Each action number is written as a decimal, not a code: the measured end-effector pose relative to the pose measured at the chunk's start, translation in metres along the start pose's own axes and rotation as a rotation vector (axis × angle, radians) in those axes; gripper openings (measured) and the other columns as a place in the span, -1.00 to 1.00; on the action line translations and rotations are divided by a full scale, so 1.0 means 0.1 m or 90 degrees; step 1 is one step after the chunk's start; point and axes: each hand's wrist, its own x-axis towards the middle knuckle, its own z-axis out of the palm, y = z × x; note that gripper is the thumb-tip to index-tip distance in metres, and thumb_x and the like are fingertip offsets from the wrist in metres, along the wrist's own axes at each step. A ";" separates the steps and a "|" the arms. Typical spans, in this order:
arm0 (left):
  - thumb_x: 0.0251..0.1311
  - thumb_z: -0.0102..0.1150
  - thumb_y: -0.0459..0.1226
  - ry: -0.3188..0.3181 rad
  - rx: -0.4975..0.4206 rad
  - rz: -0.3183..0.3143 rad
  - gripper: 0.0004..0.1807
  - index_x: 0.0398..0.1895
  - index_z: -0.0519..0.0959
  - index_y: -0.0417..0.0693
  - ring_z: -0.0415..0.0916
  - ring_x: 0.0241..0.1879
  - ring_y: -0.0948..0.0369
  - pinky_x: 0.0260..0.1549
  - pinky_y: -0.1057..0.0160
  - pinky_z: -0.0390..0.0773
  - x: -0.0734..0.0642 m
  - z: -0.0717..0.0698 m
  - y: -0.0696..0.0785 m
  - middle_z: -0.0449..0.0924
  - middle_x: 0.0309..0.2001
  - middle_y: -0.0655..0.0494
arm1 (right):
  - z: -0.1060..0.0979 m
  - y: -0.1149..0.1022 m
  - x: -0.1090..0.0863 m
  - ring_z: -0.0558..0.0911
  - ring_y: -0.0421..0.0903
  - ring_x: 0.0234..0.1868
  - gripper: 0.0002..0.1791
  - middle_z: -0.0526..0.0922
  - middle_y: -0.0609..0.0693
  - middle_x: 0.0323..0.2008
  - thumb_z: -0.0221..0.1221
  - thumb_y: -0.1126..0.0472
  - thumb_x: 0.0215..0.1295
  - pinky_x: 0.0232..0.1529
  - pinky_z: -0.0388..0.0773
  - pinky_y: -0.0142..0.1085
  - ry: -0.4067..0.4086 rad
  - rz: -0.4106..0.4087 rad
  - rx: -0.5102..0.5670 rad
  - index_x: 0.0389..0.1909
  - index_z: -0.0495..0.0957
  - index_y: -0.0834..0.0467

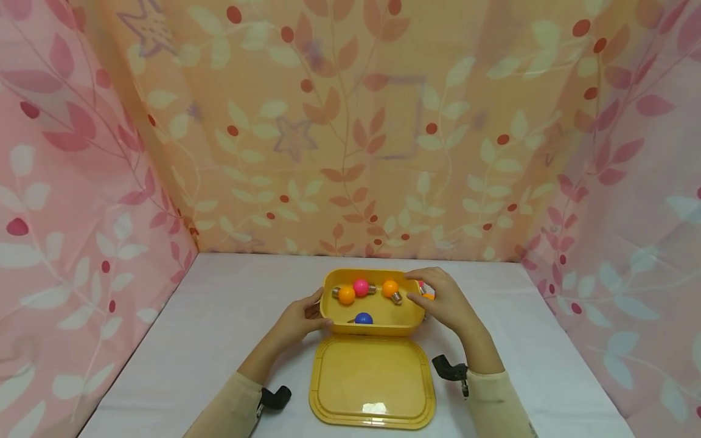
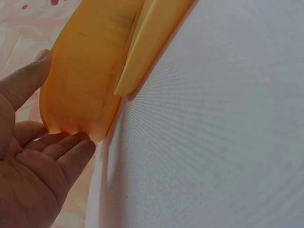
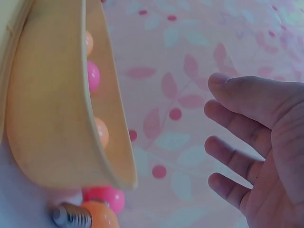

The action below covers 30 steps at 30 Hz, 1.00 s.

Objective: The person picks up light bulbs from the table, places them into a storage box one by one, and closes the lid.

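Yellow floral curtain [image 1: 306, 182] fills the back of the scene, with pink floral curtain [image 1: 630, 182] at both sides, around a white cloth-covered table [image 1: 208, 316]. Just below the centre of the frame sits a rounded rectangular yellow plastic box [image 1: 378, 330], open at the top. Inside, toward the upper left, an orange round bulb with a silver screw base [image 1: 347, 295] lies beside a pink round bulb [image 1: 361, 287]; a second orange bulb [image 1: 390, 288] lies to the upper right, and a blue round bulb [image 1: 364, 318] near the front wall. A flat yellow lid [image 1: 372, 377] rests below the box.

The left hand [image 1: 301, 316] holds the box's left end between thumb and bent fingers. The right hand [image 1: 440, 298], fingers spread and holding nothing, is near the right end. The right-wrist view shows another pink bulb [image 3: 111, 197] and another orange bulb [image 3: 99, 216] outside the box.
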 end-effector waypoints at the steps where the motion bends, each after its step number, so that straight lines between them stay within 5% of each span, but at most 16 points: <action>1: 0.18 0.50 -0.13 0.000 0.000 -0.005 0.02 0.63 0.11 0.01 0.43 0.41 0.07 0.24 0.22 0.54 0.00 0.00 0.00 0.27 0.53 -0.05 | -0.02 0.03 -0.01 0.55 0.01 0.23 -0.56 0.69 -0.07 0.12 0.47 0.21 0.21 0.31 0.49 0.13 0.001 0.009 0.002 0.13 0.68 -0.03; 16: 0.16 0.51 -0.14 0.004 -0.009 -0.010 0.03 0.63 0.12 0.04 0.44 0.40 0.06 0.25 0.18 0.54 0.00 0.01 0.01 0.30 0.52 -0.05 | -0.15 0.54 -0.15 0.45 0.12 0.35 -0.49 0.61 0.01 0.24 0.45 0.02 0.24 0.38 0.33 0.28 -0.021 0.174 0.012 0.22 0.63 -0.04; 30: 0.19 0.49 -0.19 0.001 -0.032 0.006 -0.01 0.63 0.14 -0.01 0.43 0.40 -0.02 0.25 0.13 0.55 0.00 0.00 -0.01 0.28 0.52 -0.12 | 0.01 0.90 -0.29 0.40 0.31 0.38 -0.29 0.54 0.20 0.32 0.46 -0.01 0.20 0.38 0.24 0.40 -0.115 0.272 0.065 0.35 0.51 0.09</action>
